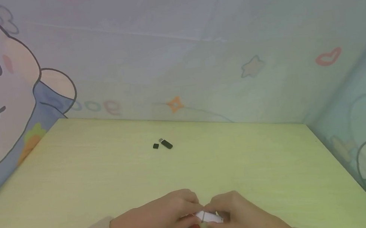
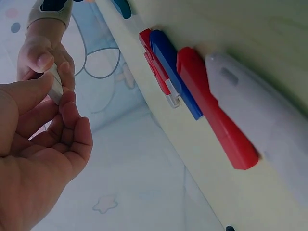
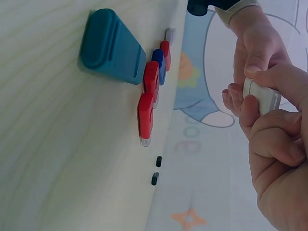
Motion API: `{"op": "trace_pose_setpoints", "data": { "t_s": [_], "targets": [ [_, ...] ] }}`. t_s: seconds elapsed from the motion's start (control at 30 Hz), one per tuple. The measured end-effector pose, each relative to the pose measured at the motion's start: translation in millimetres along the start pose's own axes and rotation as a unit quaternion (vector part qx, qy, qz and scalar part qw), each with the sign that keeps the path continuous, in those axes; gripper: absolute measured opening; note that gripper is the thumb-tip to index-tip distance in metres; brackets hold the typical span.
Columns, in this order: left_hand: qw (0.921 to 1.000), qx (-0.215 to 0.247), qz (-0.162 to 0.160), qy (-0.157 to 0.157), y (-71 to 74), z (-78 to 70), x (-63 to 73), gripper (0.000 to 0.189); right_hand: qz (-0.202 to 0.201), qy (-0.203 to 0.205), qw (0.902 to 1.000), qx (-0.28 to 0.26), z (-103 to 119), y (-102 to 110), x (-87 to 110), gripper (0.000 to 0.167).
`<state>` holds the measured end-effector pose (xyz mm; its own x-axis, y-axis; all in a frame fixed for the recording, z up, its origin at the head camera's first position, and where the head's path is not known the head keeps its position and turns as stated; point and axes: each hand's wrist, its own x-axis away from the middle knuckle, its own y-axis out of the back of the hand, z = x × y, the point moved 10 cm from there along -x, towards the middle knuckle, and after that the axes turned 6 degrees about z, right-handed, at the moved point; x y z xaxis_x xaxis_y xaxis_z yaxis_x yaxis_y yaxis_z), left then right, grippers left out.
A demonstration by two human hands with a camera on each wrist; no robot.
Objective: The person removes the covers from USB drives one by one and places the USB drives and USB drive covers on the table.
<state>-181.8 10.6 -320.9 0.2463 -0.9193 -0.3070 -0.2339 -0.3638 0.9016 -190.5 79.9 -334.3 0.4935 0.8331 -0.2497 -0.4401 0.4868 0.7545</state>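
A small white USB stick (image 1: 212, 217), with a seam across it, is held between both hands in front of me, above the table. My left hand (image 1: 167, 214) pinches its left end between thumb and fingers. My right hand (image 1: 243, 212) grips the other end, its remaining fingers curled in the right wrist view. The same white stick (image 3: 261, 95) shows in the right wrist view with its broad face visible. Below the hands lie a blue stick (image 2: 174, 72) and red USB sticks (image 2: 216, 110), partly hidden by my left hand in the head view.
Farther back on the table (image 1: 259, 158) lie a black USB stick (image 1: 166, 143) and its separate black cap (image 1: 155, 146). A teal block-shaped piece (image 3: 111, 48) sits near my right hand. A grey-white piece (image 2: 260, 106) lies beside the red one. Printed cloth hangs behind the table.
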Motion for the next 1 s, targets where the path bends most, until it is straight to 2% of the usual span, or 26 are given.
{"op": "trace_pose_setpoints", "data": {
  "t_s": [0.23, 0.4, 0.63, 1.0],
  "targets": [
    [0.9997, 0.005, -0.012, -0.022, 1.1, -1.6, 2.3, 0.008, 0.0, -0.001, 0.9997, -0.022, -2.8, -1.8, 1.7, 0.016],
    [0.9995, 0.01, -0.013, -0.026, 3.0, -1.8, 2.9, 0.009, -0.001, -0.008, 0.9994, -0.033, -5.2, -3.5, 2.4, 0.014],
    [0.9994, 0.025, -0.007, -0.025, 2.6, 0.2, 4.0, 0.013, 0.006, -0.014, 0.9991, -0.039, -4.4, -4.4, 1.6, 0.016],
    [0.9997, 0.009, -0.011, -0.018, 1.8, 1.2, 4.3, 0.012, 0.003, -0.03, 0.9989, -0.035, -1.8, -3.7, 0.3, 0.019]
  ]
}}
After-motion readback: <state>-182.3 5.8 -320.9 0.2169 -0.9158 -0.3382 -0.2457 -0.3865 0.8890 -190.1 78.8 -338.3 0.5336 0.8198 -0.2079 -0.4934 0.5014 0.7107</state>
